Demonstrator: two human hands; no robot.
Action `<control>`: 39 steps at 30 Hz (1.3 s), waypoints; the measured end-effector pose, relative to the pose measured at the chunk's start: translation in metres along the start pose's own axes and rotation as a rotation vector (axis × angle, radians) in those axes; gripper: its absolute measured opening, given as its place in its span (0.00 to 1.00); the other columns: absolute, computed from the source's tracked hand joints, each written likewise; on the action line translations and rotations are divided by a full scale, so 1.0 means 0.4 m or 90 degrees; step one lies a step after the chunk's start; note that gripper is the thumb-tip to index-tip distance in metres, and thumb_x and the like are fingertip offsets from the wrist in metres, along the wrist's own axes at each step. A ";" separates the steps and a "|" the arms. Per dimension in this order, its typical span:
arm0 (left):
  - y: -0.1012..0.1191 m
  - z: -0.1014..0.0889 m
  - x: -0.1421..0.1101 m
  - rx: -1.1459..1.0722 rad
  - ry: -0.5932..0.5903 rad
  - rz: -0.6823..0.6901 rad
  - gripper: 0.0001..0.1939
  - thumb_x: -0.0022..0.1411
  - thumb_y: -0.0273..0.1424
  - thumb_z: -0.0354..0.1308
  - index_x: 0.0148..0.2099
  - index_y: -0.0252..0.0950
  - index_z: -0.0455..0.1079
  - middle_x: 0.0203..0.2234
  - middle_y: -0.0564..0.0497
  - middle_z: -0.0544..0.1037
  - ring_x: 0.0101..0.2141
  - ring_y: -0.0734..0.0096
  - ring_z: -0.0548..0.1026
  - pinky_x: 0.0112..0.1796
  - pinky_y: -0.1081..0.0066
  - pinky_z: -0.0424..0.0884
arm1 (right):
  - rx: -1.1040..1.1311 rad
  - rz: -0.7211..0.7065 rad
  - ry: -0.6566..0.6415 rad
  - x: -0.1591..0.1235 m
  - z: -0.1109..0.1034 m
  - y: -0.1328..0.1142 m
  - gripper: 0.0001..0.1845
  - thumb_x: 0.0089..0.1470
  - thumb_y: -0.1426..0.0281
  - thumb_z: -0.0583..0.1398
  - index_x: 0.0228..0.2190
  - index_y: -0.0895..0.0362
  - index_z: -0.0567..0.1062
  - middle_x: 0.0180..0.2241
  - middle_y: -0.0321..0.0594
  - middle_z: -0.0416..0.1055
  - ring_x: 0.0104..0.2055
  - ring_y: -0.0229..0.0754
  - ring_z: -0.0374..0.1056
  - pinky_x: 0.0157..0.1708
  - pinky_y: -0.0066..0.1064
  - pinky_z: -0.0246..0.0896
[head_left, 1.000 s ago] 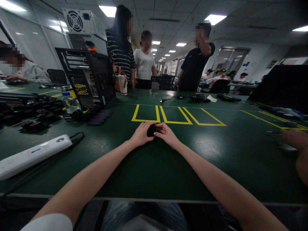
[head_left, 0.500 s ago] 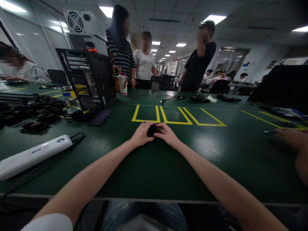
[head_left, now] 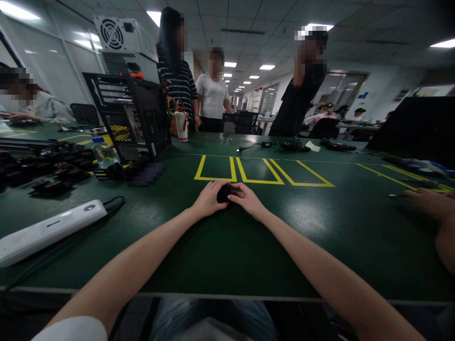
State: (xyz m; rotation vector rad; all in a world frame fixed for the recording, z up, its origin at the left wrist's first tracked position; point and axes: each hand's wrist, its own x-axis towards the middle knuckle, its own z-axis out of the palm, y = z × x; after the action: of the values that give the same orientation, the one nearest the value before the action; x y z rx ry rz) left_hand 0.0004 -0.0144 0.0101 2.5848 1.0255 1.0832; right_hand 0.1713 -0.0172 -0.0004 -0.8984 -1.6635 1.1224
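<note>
Between my two hands, close to the green tabletop (head_left: 227, 255), is a small black rounded object (head_left: 223, 193) whose kind I cannot make out. My left hand (head_left: 209, 198) is closed around its left side, thumb below and fingers over the top. My right hand (head_left: 246, 199) pinches at its right edge with thumb and fingertips. The fingers hide much of the object. Just beyond my hands, yellow tape (head_left: 215, 179) marks several open-sided boxes on the table.
A white power strip (head_left: 53, 229) with a black cable lies at left. Behind it are black parts (head_left: 53, 163), an open computer case (head_left: 142, 118) and a white cup (head_left: 181, 124). Cables (head_left: 293, 145) lie at the back. A co-worker's hand (head_left: 432, 203) rests at right; people stand beyond the table.
My hands and the black object stay nearly in place. The standing person in dark clothing at the back right has leaned to the right.
</note>
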 end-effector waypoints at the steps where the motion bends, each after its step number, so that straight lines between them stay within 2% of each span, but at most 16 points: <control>1: -0.001 0.001 0.000 0.001 0.002 0.002 0.30 0.46 0.28 0.58 0.52 0.39 0.53 0.45 0.49 0.64 0.45 0.63 0.63 0.45 0.61 0.61 | 0.010 -0.009 0.001 0.001 0.001 0.003 0.18 0.41 0.70 0.60 0.38 0.55 0.64 0.42 0.39 0.63 0.45 0.42 0.63 0.46 0.40 0.58; 8: -0.004 0.004 0.002 0.004 0.008 0.007 0.30 0.45 0.28 0.58 0.52 0.40 0.53 0.45 0.49 0.64 0.45 0.63 0.63 0.44 0.62 0.61 | 0.013 -0.048 0.026 0.001 0.009 -0.004 0.12 0.43 0.71 0.58 0.33 0.55 0.64 0.38 0.37 0.64 0.43 0.39 0.64 0.46 0.37 0.58; 14: -0.005 0.006 0.001 0.003 0.009 0.006 0.30 0.45 0.28 0.58 0.51 0.40 0.53 0.45 0.49 0.64 0.45 0.63 0.63 0.44 0.61 0.61 | 0.002 0.008 0.008 -0.001 0.004 -0.012 0.17 0.43 0.72 0.58 0.39 0.55 0.64 0.43 0.40 0.63 0.45 0.41 0.62 0.47 0.40 0.57; 23: -0.007 0.006 0.002 -0.003 0.011 0.014 0.30 0.45 0.28 0.58 0.51 0.40 0.54 0.45 0.48 0.64 0.45 0.62 0.63 0.45 0.60 0.61 | 0.026 -0.022 0.020 -0.007 0.010 -0.018 0.13 0.43 0.72 0.58 0.34 0.55 0.65 0.40 0.38 0.64 0.45 0.40 0.63 0.47 0.39 0.57; 30: -0.002 0.004 0.001 -0.007 0.013 0.009 0.30 0.45 0.27 0.58 0.51 0.40 0.54 0.45 0.48 0.65 0.45 0.62 0.63 0.44 0.60 0.60 | 0.031 0.000 0.000 -0.001 0.002 -0.009 0.19 0.41 0.72 0.59 0.39 0.54 0.64 0.44 0.39 0.63 0.46 0.41 0.62 0.48 0.41 0.56; 33: -0.003 0.005 0.002 -0.004 0.012 0.010 0.30 0.45 0.27 0.58 0.51 0.40 0.54 0.45 0.48 0.64 0.45 0.62 0.63 0.45 0.60 0.60 | 0.053 -0.023 -0.004 -0.001 0.002 -0.001 0.18 0.39 0.73 0.61 0.36 0.54 0.64 0.42 0.37 0.63 0.46 0.40 0.62 0.47 0.39 0.57; 39: -0.003 0.006 0.003 0.002 0.010 0.004 0.30 0.45 0.28 0.58 0.52 0.40 0.53 0.45 0.48 0.64 0.45 0.62 0.63 0.45 0.59 0.61 | 0.012 -0.038 0.022 -0.002 0.008 -0.007 0.13 0.42 0.71 0.59 0.34 0.55 0.65 0.40 0.37 0.65 0.44 0.39 0.63 0.48 0.38 0.57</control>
State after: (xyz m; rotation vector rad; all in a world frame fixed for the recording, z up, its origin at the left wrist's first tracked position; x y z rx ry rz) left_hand 0.0018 -0.0124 0.0087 2.5871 1.0239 1.1050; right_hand 0.1684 -0.0199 0.0016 -0.8460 -1.6378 1.0753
